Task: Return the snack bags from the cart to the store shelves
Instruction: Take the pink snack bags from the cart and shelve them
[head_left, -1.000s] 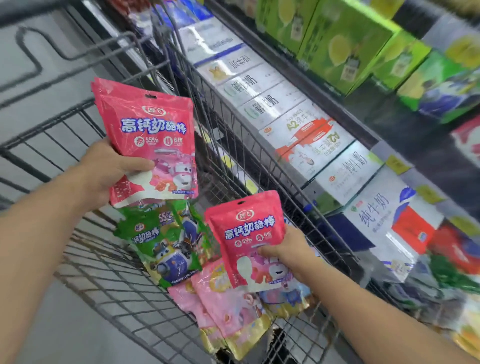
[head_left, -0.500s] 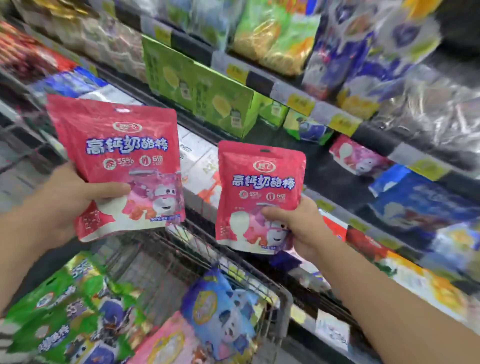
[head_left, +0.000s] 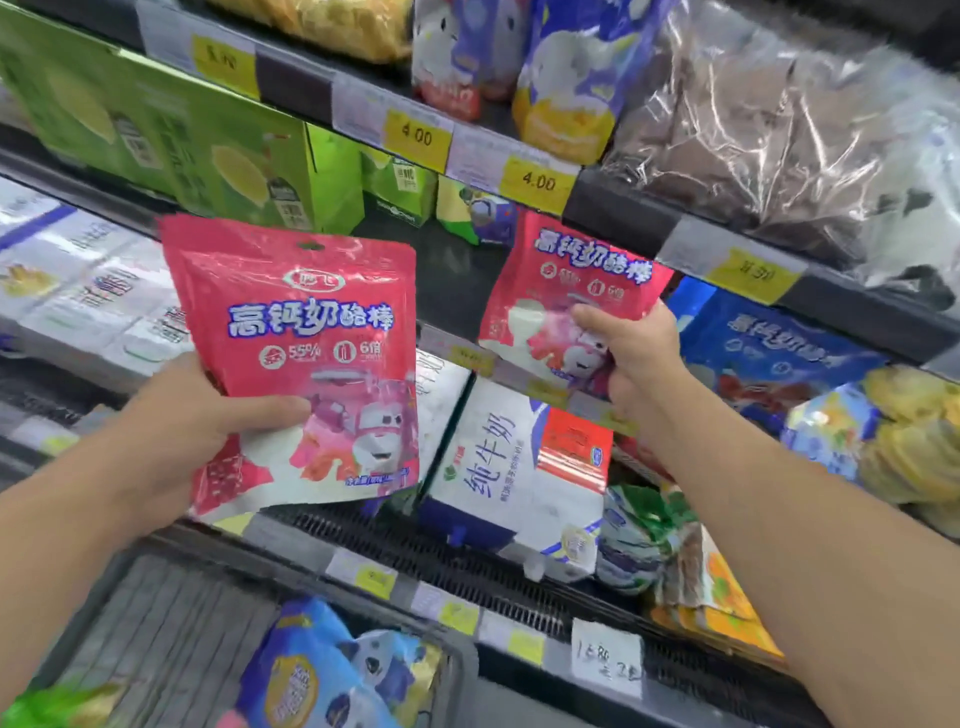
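My left hand (head_left: 192, 431) grips the lower left corner of a red snack bag (head_left: 306, 332), held upright in front of the middle shelf. My right hand (head_left: 631, 358) holds a second, identical red snack bag (head_left: 566, 280), tilted and pushed into the dark gap of the middle shelf (head_left: 447, 270); its top edge is under the shelf rail with price tags. At the bottom, the wire cart (head_left: 171, 618) still holds a blue snack bag (head_left: 322, 670) and the edge of a green snack bag (head_left: 57, 706).
Green boxes (head_left: 171, 135) stand left on the middle shelf, blue bags (head_left: 769, 353) to the right of the gap. White milk cartons (head_left: 514, 467) fill the shelf below. Yellow price tags (head_left: 535, 182) line the upper rail, with clear-wrapped packs (head_left: 779, 140) above.
Both hands lifted the red bags from the cart toward the shelves. The right hand's bag moved up and right into the middle shelf gap; my view rose from cart to shelves.
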